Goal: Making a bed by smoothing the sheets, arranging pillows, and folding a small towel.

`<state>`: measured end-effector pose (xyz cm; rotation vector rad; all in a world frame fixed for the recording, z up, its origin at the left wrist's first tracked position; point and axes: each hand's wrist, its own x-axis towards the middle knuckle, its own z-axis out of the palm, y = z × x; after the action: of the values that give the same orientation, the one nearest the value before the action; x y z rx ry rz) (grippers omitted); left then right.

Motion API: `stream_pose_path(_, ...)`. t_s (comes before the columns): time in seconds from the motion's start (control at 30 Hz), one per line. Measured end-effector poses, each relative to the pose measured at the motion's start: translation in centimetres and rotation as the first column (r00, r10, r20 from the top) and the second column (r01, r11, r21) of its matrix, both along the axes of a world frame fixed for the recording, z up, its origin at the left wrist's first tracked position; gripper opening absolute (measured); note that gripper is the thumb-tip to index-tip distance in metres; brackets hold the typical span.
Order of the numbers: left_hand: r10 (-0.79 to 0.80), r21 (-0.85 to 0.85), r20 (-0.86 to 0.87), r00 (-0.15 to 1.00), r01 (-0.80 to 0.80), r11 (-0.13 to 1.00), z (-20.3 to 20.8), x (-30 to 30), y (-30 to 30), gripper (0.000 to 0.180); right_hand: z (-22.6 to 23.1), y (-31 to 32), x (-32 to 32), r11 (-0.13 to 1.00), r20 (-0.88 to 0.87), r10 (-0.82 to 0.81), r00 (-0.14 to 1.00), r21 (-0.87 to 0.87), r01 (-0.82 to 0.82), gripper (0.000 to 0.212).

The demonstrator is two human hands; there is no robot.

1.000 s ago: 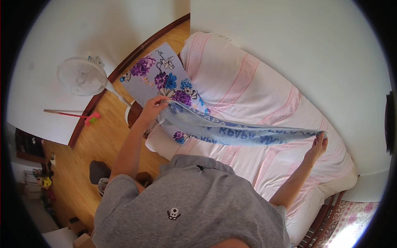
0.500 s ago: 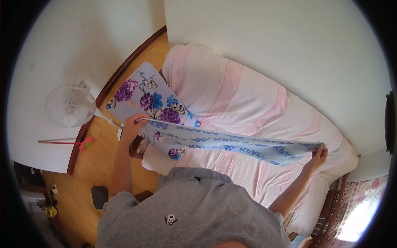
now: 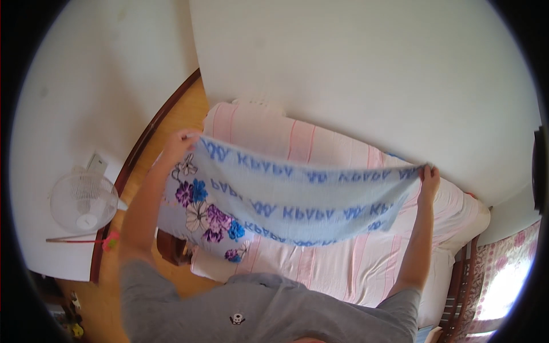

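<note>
A light blue towel (image 3: 303, 200) with rows of darker blue print hangs stretched between my two raised hands. My left hand (image 3: 184, 140) pinches its upper left corner, and my right hand (image 3: 429, 174) grips the upper right corner. The top edge sags slightly in the middle while the lower part billows toward me. Behind and below the towel lies a sofa under a white cover with pink stripes (image 3: 366, 274). Partly hidden by the towel and my left forearm, a grey cloth with purple and blue flowers (image 3: 214, 220) drapes over the sofa's left end.
A white standing fan (image 3: 84, 201) is at the left by the wall, near a red stick with a pink end (image 3: 108, 241). Wooden floor (image 3: 171, 123) runs along the left side. A flowered curtain (image 3: 492, 274) hangs at the right, beside a dark wooden frame (image 3: 460, 280).
Both hands have risen and moved farther from my body, still holding the towel's corners. The towel, a narrow band before, now hangs opened out wider. My view has tilted upward.
</note>
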<state>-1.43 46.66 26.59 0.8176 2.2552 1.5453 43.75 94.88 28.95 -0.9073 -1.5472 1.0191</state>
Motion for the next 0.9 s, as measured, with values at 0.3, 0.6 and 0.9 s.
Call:
stream_pose_path(0.3,0.159,0.453,-0.369,0.916,0.028,0.891,16.4,-8.0,5.2,0.022,15.3,1.3,-6.5,0.95,-0.395,0.257,0.882,0.269,-0.156,0.018)
stream_pose_path(0.6,0.119,0.278,-0.479,0.87,0.022,0.96,0.3,-8.4,3.1,0.016,-2.1,-0.8,-5.4,0.907,-0.429,0.367,0.825,-0.032,-0.42,0.021)
stream_pose_path(0.9,0.112,0.002,-0.609,0.785,-0.14,0.99,-14.4,-4.6,-0.4,0.009,-19.1,-4.0,-2.5,0.838,-0.428,0.214,0.878,-0.382,-0.39,0.012)
